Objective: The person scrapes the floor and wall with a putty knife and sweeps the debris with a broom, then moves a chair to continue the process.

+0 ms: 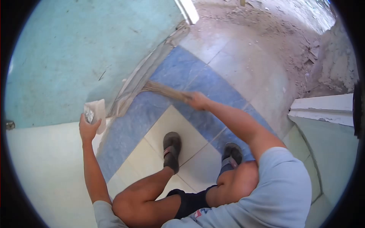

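Note:
My right hand is closed around the bound end of a straw hand broom. The broom's bristle tips reach the ragged grey-brown strip at the foot of the turquoise wall. On the left, my left hand is closed with its thumb and fingers around a pale, flat-sided piece. Something silvery and crumpled shows in its near side, between thumb and fingers. I cannot tell what kind of thing this pale piece is. Both my feet stand on the tiles below the broom.
Blue floor tiles form a band in front of cream tiles. Dusty, paler tiles lie beyond, with dirt and rubble at the back. To the right are a white frame piece and a rough wall edge.

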Motion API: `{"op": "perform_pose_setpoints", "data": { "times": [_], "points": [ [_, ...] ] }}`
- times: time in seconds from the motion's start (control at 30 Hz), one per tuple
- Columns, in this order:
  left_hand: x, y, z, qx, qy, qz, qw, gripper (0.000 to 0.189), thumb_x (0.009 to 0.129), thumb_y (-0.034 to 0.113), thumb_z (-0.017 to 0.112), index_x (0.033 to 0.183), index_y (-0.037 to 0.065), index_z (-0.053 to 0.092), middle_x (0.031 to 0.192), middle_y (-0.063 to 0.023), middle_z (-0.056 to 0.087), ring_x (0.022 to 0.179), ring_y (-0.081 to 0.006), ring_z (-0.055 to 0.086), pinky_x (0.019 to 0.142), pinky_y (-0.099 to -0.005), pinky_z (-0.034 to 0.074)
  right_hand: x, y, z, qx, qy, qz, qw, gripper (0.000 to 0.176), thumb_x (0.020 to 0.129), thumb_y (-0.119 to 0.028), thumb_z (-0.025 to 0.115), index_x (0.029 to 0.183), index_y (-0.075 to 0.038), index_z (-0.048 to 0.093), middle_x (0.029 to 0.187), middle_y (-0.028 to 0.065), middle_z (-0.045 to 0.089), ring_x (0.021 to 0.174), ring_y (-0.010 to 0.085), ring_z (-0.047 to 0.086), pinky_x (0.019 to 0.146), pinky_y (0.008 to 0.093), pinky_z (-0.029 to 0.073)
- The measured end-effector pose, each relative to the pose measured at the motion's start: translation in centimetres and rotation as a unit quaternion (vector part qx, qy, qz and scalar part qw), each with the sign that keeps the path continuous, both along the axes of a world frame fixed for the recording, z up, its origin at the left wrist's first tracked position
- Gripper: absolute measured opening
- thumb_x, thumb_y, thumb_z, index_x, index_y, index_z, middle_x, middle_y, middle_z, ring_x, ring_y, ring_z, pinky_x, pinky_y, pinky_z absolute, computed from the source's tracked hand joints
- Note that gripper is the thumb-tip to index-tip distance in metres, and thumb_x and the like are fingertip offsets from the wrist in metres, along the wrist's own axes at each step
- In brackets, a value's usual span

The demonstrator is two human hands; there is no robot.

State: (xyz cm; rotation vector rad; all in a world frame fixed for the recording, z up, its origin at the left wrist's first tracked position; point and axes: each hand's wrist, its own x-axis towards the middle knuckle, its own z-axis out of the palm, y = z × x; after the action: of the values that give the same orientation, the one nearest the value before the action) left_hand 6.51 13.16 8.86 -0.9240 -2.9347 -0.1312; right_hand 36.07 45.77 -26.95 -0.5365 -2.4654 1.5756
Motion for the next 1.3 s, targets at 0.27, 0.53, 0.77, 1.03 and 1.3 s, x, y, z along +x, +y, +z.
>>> {"op": "perform_pose_setpoints", "data": {
  "times": [0.27,0.53,0.77,1.03,1.3],
  "points": [
    [-1.0,-3.0,-6.0,-0.011,0.01,0.054,0.998,0.07,0.067,0.03,0.091,0.117,-0.006,0.057,0.115,-0.0264,0.065,0.112,-0.0409,0.063,0.096,-0.046,0.049,11.9,13.2,7.6,-0.27,-0.066,-0.369,0.887,0.053,0.099,-0.031,0.063,0.149,-0.014,0.056,0.082,0.0089,0.07,0.061,0.0172,0.062,0.061,0.0373,0.054],
    [-0.2,-0.6,-14.7,-0.142,-0.103,-0.033,0.984,0.073,0.064,0.033,0.092,0.119,0.0,0.056,0.116,-0.0247,0.067,0.114,-0.0433,0.063,0.095,-0.0484,0.051,14.4,5.9,10.3,-0.145,-0.094,-0.072,0.982,0.053,0.098,-0.033,0.061,0.148,-0.016,0.056,0.118,0.0194,0.072,0.102,0.0358,0.07,0.092,0.0436,0.054],
    [-2.3,1.4,-18.7,-0.177,-0.117,-0.007,0.977,0.077,0.065,0.037,0.091,0.122,0.001,0.054,0.122,-0.0247,0.063,0.117,-0.0434,0.061,0.097,-0.0496,0.051,12.9,17.6,13.6,-0.209,-0.147,-0.415,0.873,0.052,0.1,-0.029,0.058,0.15,-0.014,0.053,0.093,0.0203,0.073,0.075,0.0299,0.07,0.074,0.0431,0.058],
    [-2.1,2.2,-20.2,-0.191,-0.087,0.04,0.977,0.075,0.068,0.037,0.089,0.122,0.002,0.051,0.129,-0.0218,0.062,0.12,-0.0415,0.062,0.098,-0.0503,0.051,18.6,-2.7,8.0,0.009,0.053,-0.217,0.975,0.056,0.1,-0.02,0.055,0.155,-0.018,0.047,0.092,0.0174,0.069,0.079,0.0292,0.07,0.073,0.0414,0.054],
    [-1.9,4.5,-21.8,-0.204,-0.078,0.065,0.974,0.076,0.07,0.035,0.088,0.125,0.001,0.049,0.133,-0.0216,0.059,0.122,-0.0422,0.06,0.1,-0.0502,0.051,16.2,11.5,5.0,0.099,-0.313,-0.22,0.918,0.033,0.096,-0.022,0.052,0.119,-0.013,0.073,0.106,0.0245,0.073,0.095,0.0438,0.07,0.083,0.0538,0.055]
  ]
}}
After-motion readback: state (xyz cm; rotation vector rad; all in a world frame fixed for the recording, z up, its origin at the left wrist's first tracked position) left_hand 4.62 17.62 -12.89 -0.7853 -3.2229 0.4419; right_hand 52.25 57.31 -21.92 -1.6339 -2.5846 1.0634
